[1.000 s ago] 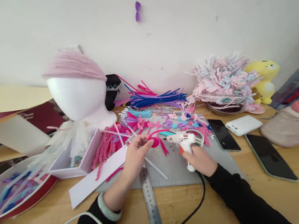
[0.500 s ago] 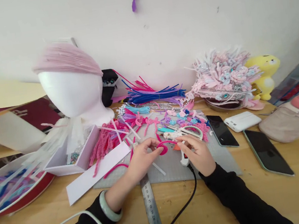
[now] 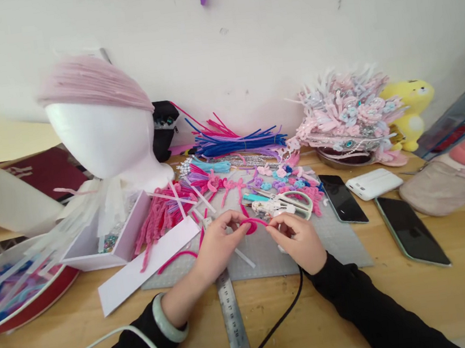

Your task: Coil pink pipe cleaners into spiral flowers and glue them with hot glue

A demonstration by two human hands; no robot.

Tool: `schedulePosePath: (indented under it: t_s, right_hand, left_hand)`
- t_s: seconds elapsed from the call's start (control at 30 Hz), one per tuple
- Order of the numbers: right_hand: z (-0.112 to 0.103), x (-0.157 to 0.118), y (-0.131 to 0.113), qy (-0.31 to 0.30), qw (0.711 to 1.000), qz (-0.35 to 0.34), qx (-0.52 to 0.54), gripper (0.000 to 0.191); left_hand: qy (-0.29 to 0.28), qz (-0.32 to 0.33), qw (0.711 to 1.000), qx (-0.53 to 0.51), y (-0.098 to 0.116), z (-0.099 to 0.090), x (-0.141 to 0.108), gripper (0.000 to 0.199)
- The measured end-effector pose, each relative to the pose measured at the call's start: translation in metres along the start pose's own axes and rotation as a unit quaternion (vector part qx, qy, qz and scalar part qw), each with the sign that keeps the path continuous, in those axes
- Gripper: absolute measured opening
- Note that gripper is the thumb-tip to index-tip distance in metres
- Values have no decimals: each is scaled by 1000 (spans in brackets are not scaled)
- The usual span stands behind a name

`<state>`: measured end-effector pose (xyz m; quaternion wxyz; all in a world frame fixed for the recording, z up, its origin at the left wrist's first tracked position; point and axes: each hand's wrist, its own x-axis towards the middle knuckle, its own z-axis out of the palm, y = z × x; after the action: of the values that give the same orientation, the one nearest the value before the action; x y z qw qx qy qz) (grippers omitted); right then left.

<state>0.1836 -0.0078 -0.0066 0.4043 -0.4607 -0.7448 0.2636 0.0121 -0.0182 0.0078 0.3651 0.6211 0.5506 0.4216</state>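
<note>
A bright pink pipe cleaner [image 3: 257, 221] is held between my two hands above the grey cutting mat [image 3: 264, 255]. My left hand [image 3: 221, 238] pinches its curled end between thumb and fingertips. Its other end is pinched by my right hand [image 3: 295, 240], close beside the left. Just behind the right hand lie white-handled scissors [image 3: 300, 202]. A steel ruler [image 3: 234, 322] sticks out from under my left hand toward the table's front. Partly hidden by the right hand is a white tool, with a black cord [image 3: 282, 322] running forward.
At the left stand a white mannequin head [image 3: 94, 138], a white box [image 3: 97, 251] of clear sticks and a red-rimmed round tray [image 3: 39, 302]. Pipe cleaner bundles [image 3: 241, 141] lie at the back. Two phones [image 3: 414, 233], a white power bank [image 3: 374, 184] and a flowered headdress [image 3: 347, 119] are right.
My right hand has moved left, closer to my left hand, and the stretch of pink pipe cleaner between them is shorter. The view has shifted slightly.
</note>
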Motion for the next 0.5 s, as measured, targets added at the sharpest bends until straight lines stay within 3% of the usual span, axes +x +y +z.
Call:
schedulePosePath:
  t_s: [0.5]
  right_hand:
    - [5,-4,-3,-24,999,-43,-24,11]
  left_hand:
    - [-1,-86,979,-184,3,4,-1,12]
